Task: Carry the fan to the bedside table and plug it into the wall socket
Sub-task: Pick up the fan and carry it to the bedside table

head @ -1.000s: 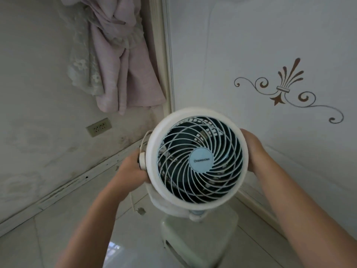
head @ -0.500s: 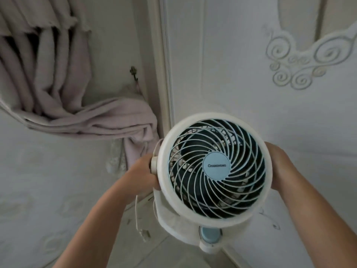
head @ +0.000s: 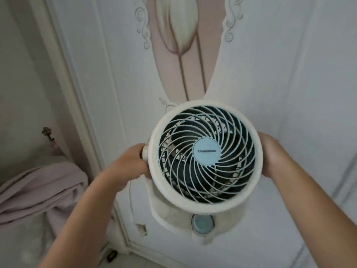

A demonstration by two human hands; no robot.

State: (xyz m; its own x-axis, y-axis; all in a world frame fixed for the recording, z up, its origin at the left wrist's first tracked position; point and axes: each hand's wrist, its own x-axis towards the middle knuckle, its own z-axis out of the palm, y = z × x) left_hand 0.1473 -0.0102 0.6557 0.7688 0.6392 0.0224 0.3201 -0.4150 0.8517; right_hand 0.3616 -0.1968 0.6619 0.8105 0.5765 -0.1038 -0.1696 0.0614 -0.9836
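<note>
The round white fan, with a pale blue spiral grille and dark blades, is held up in the air in front of me. My left hand grips its left side by the pivot knob. My right hand clasps its right rim. Its white stand with a blue dial hangs below the head. A thin white cord drops from the left side, and its dark plug dangles near the floor. No bedside table or wall socket is in view.
A white wardrobe door painted with a flower fills the view close behind the fan. A chipped spot marks its lower edge. A pink curtain is tied back at the left, under a wall hook.
The fan has been lifted off the floor and carried up and to the right. My view has risen from the floor and socket to the wardrobe door.
</note>
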